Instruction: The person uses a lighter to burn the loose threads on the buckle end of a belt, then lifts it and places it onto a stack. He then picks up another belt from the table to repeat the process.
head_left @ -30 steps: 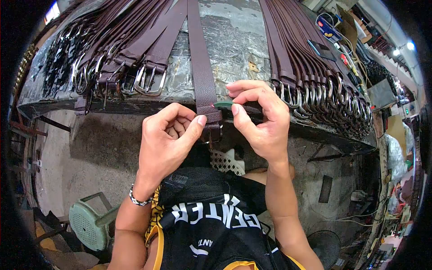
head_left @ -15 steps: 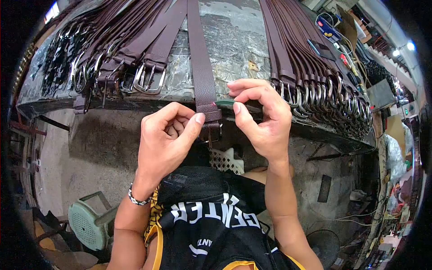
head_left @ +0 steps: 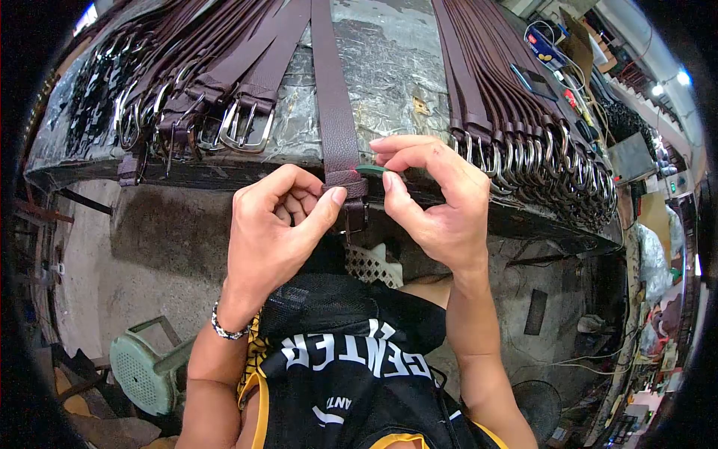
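Hanging over the bench [head_left: 389,67] edge, the brown belt [head_left: 334,90] looks limp yet tough, best pinched flat near its folded end. Left hand [head_left: 273,232] presses that end with its thumb; right hand [head_left: 437,202] pinches a small green piece [head_left: 372,171], perhaps a tool. Buckled belts [head_left: 523,127] lie beside.

A worn workbench [head_left: 396,67] with a scuffed, grey, shiny top carries the work. One dark brown leather belt [head_left: 333,97] runs down its middle and over the front edge. On the left lies a fanned heap of brown belts with metal buckles [head_left: 202,97]. On the right lies a tighter row of buckled belts [head_left: 516,127], their buckles lined along the edge.
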The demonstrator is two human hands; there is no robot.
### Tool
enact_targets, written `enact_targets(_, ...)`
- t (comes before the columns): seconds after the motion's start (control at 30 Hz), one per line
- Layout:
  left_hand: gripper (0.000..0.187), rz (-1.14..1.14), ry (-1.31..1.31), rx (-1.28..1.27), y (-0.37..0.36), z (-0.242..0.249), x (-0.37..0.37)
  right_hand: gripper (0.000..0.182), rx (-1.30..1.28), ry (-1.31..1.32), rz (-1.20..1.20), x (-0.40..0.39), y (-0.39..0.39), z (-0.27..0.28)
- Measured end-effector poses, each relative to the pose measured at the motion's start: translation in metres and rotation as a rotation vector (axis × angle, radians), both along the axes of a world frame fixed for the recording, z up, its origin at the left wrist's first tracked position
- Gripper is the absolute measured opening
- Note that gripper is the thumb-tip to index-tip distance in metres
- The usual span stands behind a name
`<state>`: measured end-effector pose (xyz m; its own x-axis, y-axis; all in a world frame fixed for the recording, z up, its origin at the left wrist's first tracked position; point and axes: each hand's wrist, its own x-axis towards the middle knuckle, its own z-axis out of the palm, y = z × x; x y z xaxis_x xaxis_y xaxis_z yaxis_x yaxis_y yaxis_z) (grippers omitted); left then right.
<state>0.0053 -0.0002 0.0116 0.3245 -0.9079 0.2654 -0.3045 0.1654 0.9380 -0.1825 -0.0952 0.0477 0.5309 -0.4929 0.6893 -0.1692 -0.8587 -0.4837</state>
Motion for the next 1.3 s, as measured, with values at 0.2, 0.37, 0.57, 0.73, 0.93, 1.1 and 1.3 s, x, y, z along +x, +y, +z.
enact_targets(0.2,0.02,-0.007,0.007,0.024,0.0,-0.001,0.0,0.013,0.004,0.012,-0.002,0.001,-0.001,-0.001)
enact_targets(0.37,0.018,-0.026,-0.039,0.071,0.002,0.001,0.002,0.013,-0.004,0.032,-0.009,0.0,0.0,0.001)
enact_targets(0.57,0.021,0.001,0.009,0.011,0.0,0.001,0.0,0.014,-0.014,0.025,-0.005,0.002,-0.001,0.001)
enact_targets(0.73,0.019,-0.01,0.017,-0.029,-0.001,-0.003,0.0,0.016,-0.02,0.018,0.0,0.002,-0.002,0.0)
enact_targets(0.93,0.02,-0.022,0.016,-0.032,-0.001,-0.002,0.001,0.016,-0.019,0.025,0.003,0.002,-0.001,0.001)
enact_targets(1.1,0.018,-0.022,0.013,-0.04,0.0,-0.001,0.001,0.015,-0.023,0.023,0.0,0.002,0.0,0.003)
enact_targets(1.3,0.014,-0.006,0.023,-0.041,0.004,-0.007,0.006,0.012,0.227,-0.263,-0.021,-0.009,0.004,-0.01)
